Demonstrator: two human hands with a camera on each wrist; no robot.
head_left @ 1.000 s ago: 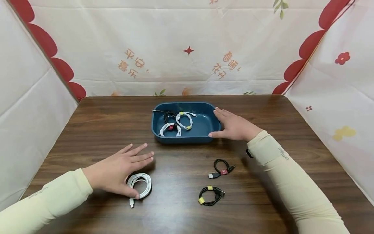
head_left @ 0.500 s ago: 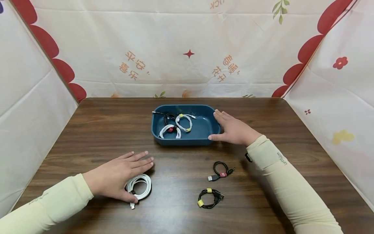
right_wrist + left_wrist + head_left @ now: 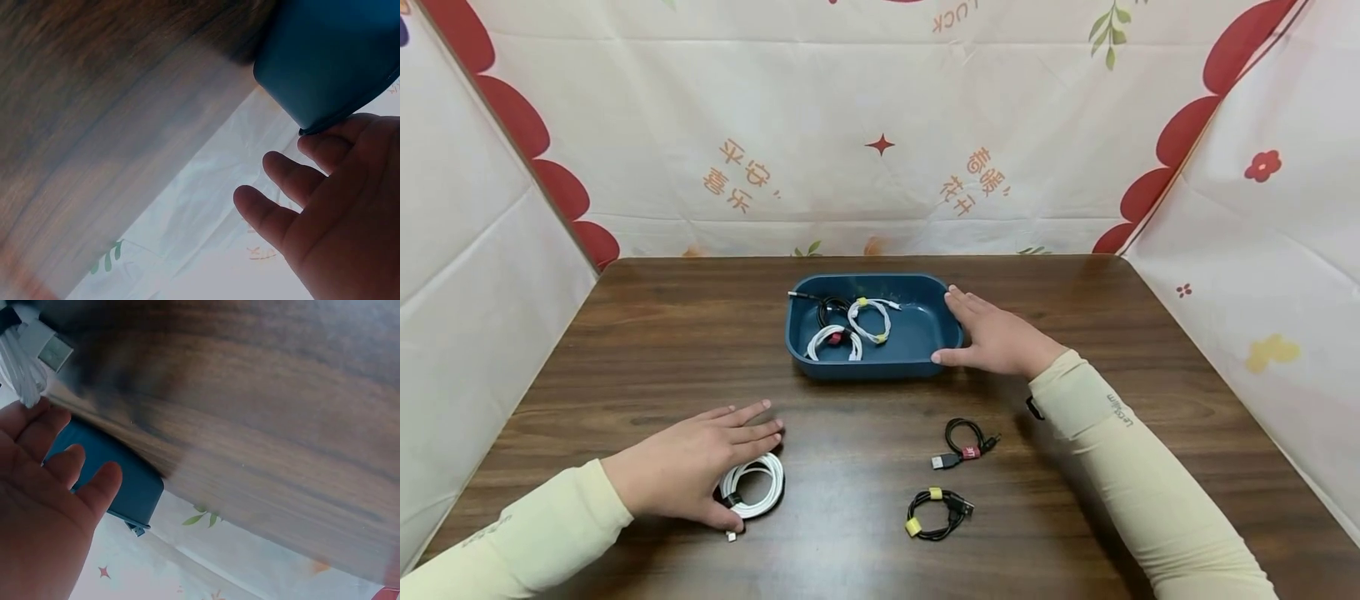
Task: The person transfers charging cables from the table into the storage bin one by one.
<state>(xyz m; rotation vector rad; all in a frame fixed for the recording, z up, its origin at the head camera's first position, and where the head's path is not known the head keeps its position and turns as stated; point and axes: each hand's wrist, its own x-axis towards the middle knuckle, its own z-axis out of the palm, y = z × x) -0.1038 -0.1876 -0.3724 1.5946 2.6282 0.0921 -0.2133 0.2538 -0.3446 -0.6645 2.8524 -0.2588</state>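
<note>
My left hand spreads palm down over the left part of a coiled white cable, its thumb at the near side beside the cable's plug. In the left wrist view the white USB plug shows beyond the fingertips. At the back, my right hand rests against the right end of a blue plastic box, fingers along the far right rim and thumb at the near corner. Inside the box lie a black cable and two white coiled cables, one with yellow ties and one with a red tie.
Two coiled black cables lie right of centre on the brown wooden table, one with a red tie and one with yellow ties. A white printed cloth walls the back and both sides.
My left hand has moved down over the white cable, its thumb now lower along the coil's near side. My right hand stays at the box's end. The whole head view has shifted slightly.
</note>
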